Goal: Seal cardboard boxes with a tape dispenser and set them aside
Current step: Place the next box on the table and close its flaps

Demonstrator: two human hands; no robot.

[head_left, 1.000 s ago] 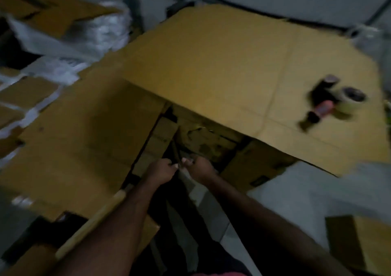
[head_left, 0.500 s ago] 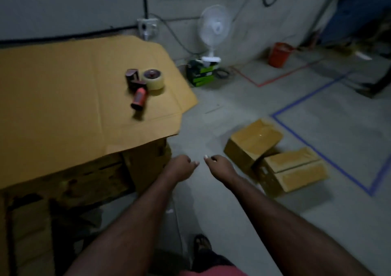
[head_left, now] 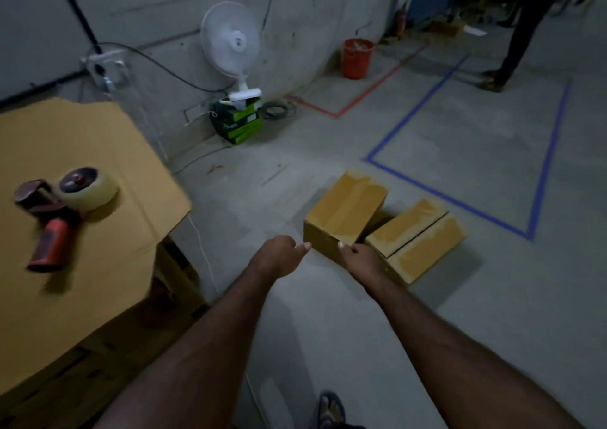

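Forearms stretch out from the bottom edge over a grey concrete floor point(head_left: 460, 313), with a sandalled foot point(head_left: 331, 409) below them. The left hand point(head_left: 279, 257) has its fingers curled under and its thumb pointing right, and it holds nothing. The right hand point(head_left: 361, 259) is curled too, its thumb pointing left. It sits in front of the near corner of the nearer cardboard box point(head_left: 345, 211), and I cannot tell whether it touches or grips that corner.

This box is plain brown and sits tilted on the floor, with a glossy strip of clear tape along its upper face. Just beside it on the right lies a second cardboard box point(head_left: 417, 238), also brown, with a dark seam along its length and shiny patches near its ends.

To the left, a table point(head_left: 108, 284) is covered with a cardboard sheet. A tape dispenser point(head_left: 49, 218) lies on it, back from the right edge, with a red handle and a clear roll.

Beyond the boxes a blue tape line point(head_left: 437, 195) marks the floor. Further off are a stack of green boxes point(head_left: 241, 123), a white fan point(head_left: 231, 42) on top of the stack, and an orange bucket point(head_left: 358, 59) by the wall. A person's legs point(head_left: 515, 44) stand at the far right.
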